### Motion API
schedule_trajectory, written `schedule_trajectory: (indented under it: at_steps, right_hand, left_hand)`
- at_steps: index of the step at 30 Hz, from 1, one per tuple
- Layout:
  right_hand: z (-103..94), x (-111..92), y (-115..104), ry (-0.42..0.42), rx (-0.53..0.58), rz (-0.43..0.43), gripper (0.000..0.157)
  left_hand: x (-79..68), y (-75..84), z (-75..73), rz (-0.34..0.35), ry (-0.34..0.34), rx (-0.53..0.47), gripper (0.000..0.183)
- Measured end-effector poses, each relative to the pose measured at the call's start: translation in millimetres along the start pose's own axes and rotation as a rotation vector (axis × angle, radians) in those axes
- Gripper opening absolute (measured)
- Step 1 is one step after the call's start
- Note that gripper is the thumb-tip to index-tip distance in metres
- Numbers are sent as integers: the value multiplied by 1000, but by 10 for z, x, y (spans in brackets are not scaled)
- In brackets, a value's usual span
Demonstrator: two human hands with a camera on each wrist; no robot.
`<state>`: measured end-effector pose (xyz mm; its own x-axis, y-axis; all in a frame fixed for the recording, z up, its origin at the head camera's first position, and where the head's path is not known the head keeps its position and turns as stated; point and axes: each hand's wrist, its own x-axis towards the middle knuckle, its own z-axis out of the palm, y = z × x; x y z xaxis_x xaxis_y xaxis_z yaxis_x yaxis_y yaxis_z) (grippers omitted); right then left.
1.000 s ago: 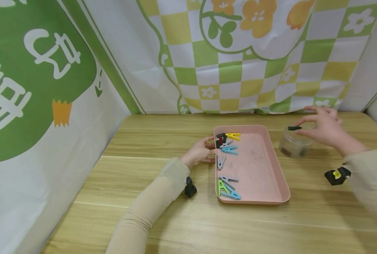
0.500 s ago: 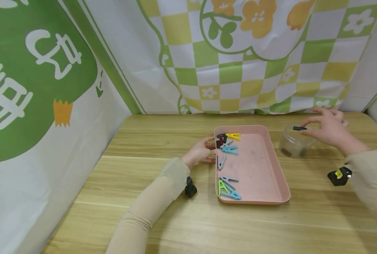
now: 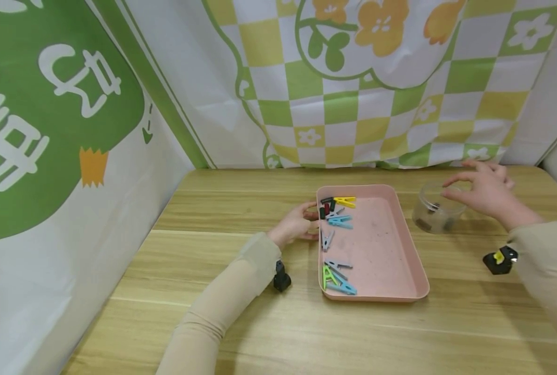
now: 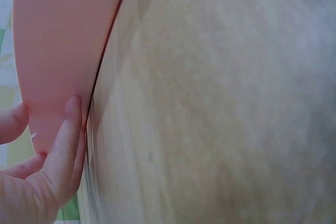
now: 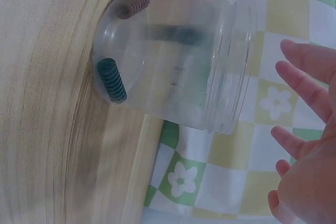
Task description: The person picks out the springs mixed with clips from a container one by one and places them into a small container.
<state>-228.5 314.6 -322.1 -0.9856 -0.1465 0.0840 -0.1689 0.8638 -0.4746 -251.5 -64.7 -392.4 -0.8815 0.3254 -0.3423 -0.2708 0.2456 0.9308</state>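
Observation:
My right hand hovers over the mouth of a clear, lidless jar, thumb and index finger apart with nothing between them. In the right wrist view, a blurred dark piece is in mid-air inside the jar. At the jar's bottom lie a green ribbed, spring-like cylinder and a dark reddish one. My left hand touches the left wall of a pink tray, fingers fairly straight against its outer side. Several small dark green and red cylinders sit in the tray's far left corner.
Along the tray's left side lie clothespins: a yellow one, blue ones, grey ones and a lime green one. The jar stands right of the tray on the wooden table. A patterned cloth hangs behind.
My right hand moved slightly right over the jar with the dark green cylinder, then let it go. The piece is now inside the jar. My left hand stayed at the tray.

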Motion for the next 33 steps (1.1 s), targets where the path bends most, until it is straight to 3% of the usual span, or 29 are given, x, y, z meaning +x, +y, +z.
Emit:
schedule_trajectory:
  at_steps: [33]
  right_hand:
    - [44, -3, -216, -25, 9, -44, 44]
  left_hand:
    - [-11, 2, 10, -6, 10, 6, 63]
